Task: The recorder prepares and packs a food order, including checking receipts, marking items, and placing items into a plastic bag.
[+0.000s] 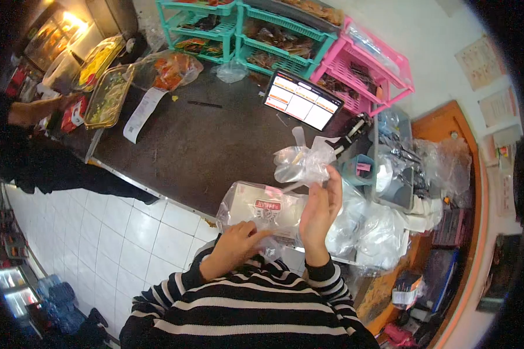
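A pale cardboard box [244, 203] with printed writing lies inside a clear plastic bag [228, 213] at the counter's front edge. My left hand [238, 245], fingers curled, grips the near side of that bag. Loose film [271, 249] bunches beside the thumb. At the box's right end, my right hand [321, 209] is raised. Between its thumb and fingers it pinches a small crumpled clear plastic packet [303, 162], held above the counter; what is in the packet cannot be made out.
A lit tablet [303, 99] stands before teal racks [284, 37] and a pink rack [367, 72]. Clear bags [371, 231] pile up at right by a grey bin [393, 165]. At left are a paper receipt [145, 114], a food tray [108, 98] and another person's arm [32, 111].
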Demonstrator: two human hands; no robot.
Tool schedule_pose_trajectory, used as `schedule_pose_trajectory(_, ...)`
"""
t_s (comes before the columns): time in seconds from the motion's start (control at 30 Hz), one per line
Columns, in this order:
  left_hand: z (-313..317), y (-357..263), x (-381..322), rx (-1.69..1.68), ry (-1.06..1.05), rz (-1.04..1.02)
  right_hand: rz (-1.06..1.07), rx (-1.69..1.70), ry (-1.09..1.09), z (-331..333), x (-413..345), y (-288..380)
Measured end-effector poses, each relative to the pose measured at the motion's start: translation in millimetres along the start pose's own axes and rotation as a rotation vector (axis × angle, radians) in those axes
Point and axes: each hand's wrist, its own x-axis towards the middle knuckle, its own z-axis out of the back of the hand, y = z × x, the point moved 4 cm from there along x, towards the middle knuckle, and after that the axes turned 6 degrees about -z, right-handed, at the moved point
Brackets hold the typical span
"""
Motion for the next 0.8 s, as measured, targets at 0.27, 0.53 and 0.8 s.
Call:
schedule_pose_trajectory(0.27,45,49,-12,-0.799,-0.539,0.330,0.442,-0.423,0.178,2,-15,14)
schedule_pose_trajectory(0.53,43,37,-1,-0.859,-0.512,0.193,0.125,-0.871,0.961,-38,-46,-48)
schedule_pose_trajectory(0.8,83,34,6,-0.397,-0.423,0.111,-0.114,-0.879,0.746,-56,-21,-86)
